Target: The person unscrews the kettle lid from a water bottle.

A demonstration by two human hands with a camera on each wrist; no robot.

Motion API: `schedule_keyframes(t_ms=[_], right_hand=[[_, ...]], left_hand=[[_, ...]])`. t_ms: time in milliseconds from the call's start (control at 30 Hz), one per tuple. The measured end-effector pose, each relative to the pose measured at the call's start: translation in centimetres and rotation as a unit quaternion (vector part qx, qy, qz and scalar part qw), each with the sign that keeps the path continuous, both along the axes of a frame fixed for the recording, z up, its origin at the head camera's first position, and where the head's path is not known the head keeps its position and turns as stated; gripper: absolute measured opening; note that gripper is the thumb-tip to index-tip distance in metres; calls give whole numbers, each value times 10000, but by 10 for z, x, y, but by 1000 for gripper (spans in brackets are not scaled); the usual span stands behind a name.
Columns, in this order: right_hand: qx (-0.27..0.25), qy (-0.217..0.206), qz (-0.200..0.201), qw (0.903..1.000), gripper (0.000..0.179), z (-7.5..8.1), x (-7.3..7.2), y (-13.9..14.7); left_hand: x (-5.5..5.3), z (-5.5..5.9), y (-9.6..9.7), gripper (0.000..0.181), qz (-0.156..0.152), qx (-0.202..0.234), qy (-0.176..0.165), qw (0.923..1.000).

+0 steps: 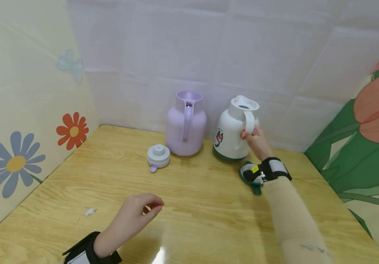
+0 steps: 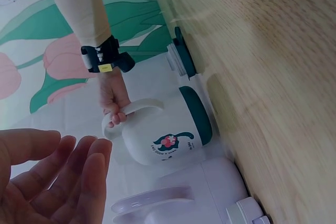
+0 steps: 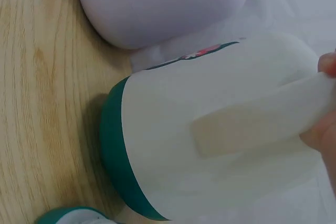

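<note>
My right hand grips the handle of a white thermos jug with a dark green base and a printed flower design. The jug's top is uncovered, and it leans a little to the left. In the right wrist view, fingers show at the handle's upper part. My left hand hovers over the front of the table, fingers loosely bent and nothing in them; the left wrist view shows the same relaxed fingers. A lilac thermos jug, also uncovered, stands left of the white one.
A grey and lilac lid lies in front of the lilac jug. Beneath my right wrist is a green and white lid. A small white scrap lies at the left of the wooden table. Cloth walls close off the back and sides.
</note>
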State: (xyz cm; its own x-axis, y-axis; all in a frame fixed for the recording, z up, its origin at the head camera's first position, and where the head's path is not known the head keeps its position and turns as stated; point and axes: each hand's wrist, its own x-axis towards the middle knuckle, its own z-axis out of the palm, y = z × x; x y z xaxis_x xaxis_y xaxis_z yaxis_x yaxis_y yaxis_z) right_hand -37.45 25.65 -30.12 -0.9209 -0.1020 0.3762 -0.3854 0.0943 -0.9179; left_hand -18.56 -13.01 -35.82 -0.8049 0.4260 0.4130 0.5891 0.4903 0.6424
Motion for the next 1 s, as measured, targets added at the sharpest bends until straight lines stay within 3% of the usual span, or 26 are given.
schedule_keyframes(t_ms=[167, 367, 500, 667, 800, 867, 933, 1000], right_hand=[[180, -213, 65, 9996, 23, -9, -2, 7], [-72, -191, 184, 9996, 26, -16, -5, 14], [-149, -132, 359, 9992, 30, -14, -6, 18], [-250, -361, 675, 9968, 30, -7, -7, 19], [319, -537, 476, 9969, 16, -3, -13, 25], [547, -596, 446, 9957, 7, -9, -26, 38], [696, -603, 412, 9949, 13, -14, -39, 53], [1227, -715, -71, 9898, 34, -8, -39, 57]], left_hand=[[1, -3, 0, 5, -31, -38, -88, 9999], [2, -6, 0, 5, -10, -7, 35, 10000], [1, -6, 2, 5, -7, -36, 32, 10000], [-2, -6, 3, 5, -81, -111, -154, 9998], [-10, -5, 3, 6, -53, -302, -339, 9990], [-16, -3, 3, 7, -23, -406, -432, 9982], [-23, 2, 4, 8, 75, -507, -435, 9977], [-31, 9, 5, 9, 215, -578, -323, 9976]])
